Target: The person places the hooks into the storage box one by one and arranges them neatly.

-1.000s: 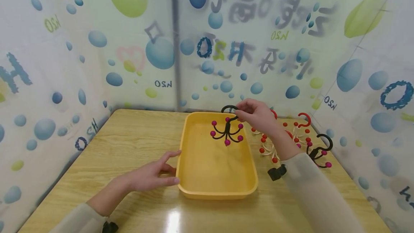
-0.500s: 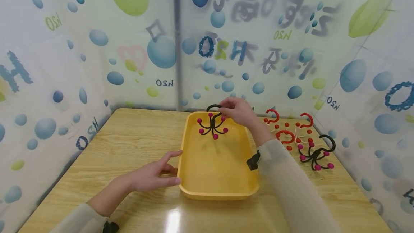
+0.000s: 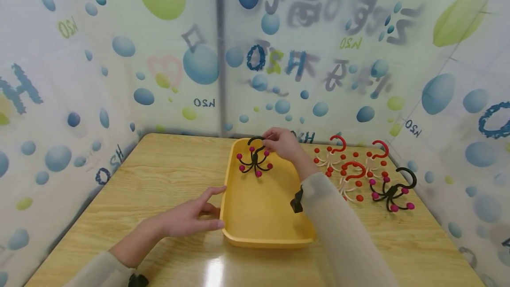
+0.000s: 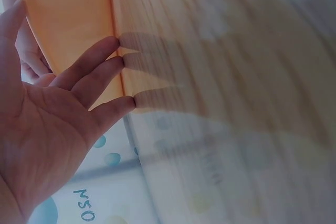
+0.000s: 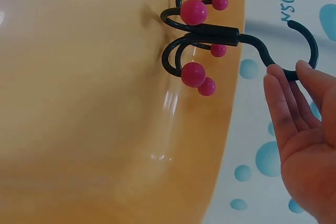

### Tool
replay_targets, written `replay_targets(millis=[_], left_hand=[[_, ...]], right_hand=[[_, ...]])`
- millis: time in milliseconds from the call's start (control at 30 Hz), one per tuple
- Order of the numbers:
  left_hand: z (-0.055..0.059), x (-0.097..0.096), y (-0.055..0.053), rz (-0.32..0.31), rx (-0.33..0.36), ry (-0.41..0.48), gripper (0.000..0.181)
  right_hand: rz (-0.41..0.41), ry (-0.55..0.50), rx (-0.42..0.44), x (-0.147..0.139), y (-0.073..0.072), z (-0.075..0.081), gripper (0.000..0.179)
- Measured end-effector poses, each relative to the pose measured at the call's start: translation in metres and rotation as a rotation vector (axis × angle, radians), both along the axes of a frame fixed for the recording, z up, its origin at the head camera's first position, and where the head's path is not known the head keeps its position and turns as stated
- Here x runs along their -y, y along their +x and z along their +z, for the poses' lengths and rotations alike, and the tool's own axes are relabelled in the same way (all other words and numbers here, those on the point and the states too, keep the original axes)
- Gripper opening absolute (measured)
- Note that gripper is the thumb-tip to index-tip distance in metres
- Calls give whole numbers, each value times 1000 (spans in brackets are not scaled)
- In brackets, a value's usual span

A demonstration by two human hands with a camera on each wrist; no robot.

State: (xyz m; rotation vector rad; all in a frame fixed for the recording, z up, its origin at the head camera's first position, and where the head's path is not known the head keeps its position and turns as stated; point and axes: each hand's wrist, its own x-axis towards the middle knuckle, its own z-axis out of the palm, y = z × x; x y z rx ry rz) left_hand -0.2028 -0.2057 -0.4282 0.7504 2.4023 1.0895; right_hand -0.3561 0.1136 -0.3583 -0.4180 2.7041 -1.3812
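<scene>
My right hand pinches the curved hook end of a black multi-arm hook hanger with magenta ball tips. In the right wrist view, thumb and fingertips hold the bend of the hanger, whose arms are over the tray's far part; whether they touch its floor I cannot tell. The yellow tray lies on the wooden table, and nothing else shows inside it. At its left wall my left hand rests with spread fingers and thumb touching the rim. The left wrist view shows those straight fingers against the tray.
Right of the tray lie white hangers with red hooks and red balls, beside another black hanger with magenta balls. Patterned curtain walls enclose the wooden table at the back and both sides.
My right hand has carried the black hanger leftward over the tray, then lowered it slightly toward the far left corner. The left hand has stayed at the rim.
</scene>
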Motion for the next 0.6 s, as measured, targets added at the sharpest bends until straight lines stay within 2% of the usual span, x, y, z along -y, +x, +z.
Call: replay_targets(millis=[267,600], left_hand=[[-1,0,-1,-1,14,-2,88],[-1,0,0,-4,22,6,88]], right_hand=[[-22,0,-3,4,-4,-11,27],[-30,-19,2,6,-3,-12,26]])
